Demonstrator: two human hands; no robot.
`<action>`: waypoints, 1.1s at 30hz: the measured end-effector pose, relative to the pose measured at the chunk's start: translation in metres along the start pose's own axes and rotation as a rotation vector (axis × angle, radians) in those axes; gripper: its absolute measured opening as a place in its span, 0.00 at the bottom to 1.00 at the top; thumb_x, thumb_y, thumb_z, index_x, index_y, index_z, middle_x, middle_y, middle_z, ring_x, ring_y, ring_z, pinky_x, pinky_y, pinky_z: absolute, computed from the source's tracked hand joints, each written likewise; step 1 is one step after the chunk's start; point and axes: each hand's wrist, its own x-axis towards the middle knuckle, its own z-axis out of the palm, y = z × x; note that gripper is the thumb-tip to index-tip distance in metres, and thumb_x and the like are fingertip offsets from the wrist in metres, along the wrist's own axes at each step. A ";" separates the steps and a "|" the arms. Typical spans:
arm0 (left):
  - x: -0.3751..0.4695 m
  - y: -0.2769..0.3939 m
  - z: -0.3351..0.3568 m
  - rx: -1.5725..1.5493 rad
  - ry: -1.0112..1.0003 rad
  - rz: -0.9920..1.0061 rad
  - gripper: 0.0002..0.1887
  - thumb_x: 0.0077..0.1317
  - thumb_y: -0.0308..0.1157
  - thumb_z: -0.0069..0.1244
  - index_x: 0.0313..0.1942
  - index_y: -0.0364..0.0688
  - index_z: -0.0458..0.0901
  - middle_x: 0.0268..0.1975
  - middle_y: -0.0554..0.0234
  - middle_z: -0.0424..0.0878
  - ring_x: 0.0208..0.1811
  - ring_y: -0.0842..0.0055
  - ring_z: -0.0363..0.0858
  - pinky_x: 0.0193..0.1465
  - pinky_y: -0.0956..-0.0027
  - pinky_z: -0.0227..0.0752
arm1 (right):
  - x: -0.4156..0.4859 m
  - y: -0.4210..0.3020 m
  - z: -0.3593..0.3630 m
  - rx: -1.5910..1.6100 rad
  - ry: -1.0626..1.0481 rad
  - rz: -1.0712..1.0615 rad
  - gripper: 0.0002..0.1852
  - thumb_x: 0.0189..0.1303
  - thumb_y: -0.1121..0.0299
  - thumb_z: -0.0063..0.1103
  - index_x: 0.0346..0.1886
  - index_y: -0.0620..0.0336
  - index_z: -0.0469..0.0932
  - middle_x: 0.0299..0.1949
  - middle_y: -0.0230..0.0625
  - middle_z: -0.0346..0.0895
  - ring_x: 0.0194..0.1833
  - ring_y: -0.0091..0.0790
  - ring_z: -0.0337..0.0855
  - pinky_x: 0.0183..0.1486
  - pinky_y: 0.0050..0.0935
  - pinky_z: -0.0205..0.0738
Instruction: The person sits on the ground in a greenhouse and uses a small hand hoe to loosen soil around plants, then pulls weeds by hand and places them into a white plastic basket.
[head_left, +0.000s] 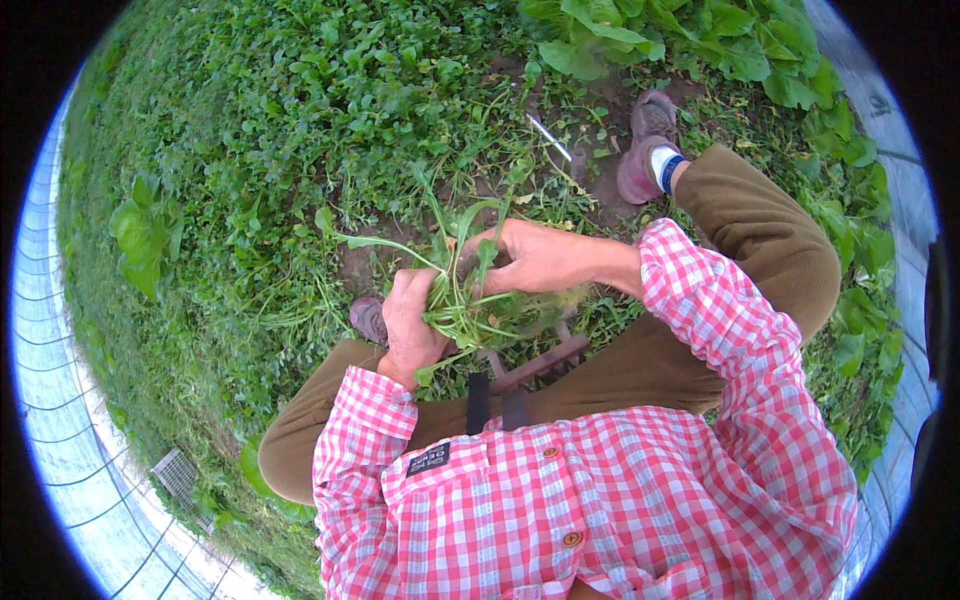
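Note:
A loose bunch of uprooted green leafy plants (457, 311) is held between both hands, above the ground in front of me. My left hand (412, 319) grips the bunch from its left side, the fingers partly hidden by stems. My right hand (529, 259) closes on the stems from the right, thumb and fingers around them. Long leaves stick out upwards and to the left, and a blur covers the lower right of the bunch. A thin pale metallic rod or blade (550, 138) lies on the soil beyond my right hand.
Dense low green plants (300, 112) cover the ground ahead and left. Large-leaved plants (600, 34) grow at the top right. My shoe (646, 150) stands beside bare soil. A reddish-brown bar (541, 364) of a low seat or frame is between my legs. A plastic crate (178, 476) lies at lower left.

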 end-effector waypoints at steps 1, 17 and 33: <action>0.000 0.001 0.000 0.012 -0.005 -0.004 0.24 0.51 0.29 0.66 0.49 0.36 0.78 0.41 0.49 0.78 0.40 0.52 0.80 0.40 0.56 0.74 | 0.000 0.000 0.000 -0.015 -0.011 0.024 0.14 0.65 0.67 0.64 0.51 0.61 0.83 0.38 0.30 0.85 0.38 0.19 0.77 0.44 0.27 0.74; -0.002 -0.010 0.005 0.049 0.045 -0.007 0.29 0.51 0.27 0.65 0.54 0.36 0.75 0.38 0.49 0.76 0.35 0.54 0.79 0.36 0.58 0.72 | 0.002 -0.010 -0.037 0.189 0.760 0.155 0.08 0.68 0.67 0.55 0.42 0.61 0.77 0.29 0.28 0.74 0.30 0.20 0.68 0.31 0.26 0.64; -0.004 -0.009 0.007 0.110 -0.119 -0.051 0.28 0.47 0.24 0.63 0.52 0.36 0.76 0.37 0.49 0.75 0.38 0.50 0.78 0.39 0.53 0.72 | -0.004 -0.009 -0.002 -0.622 0.280 -0.121 0.15 0.62 0.64 0.60 0.49 0.59 0.81 0.44 0.47 0.73 0.44 0.52 0.80 0.45 0.47 0.75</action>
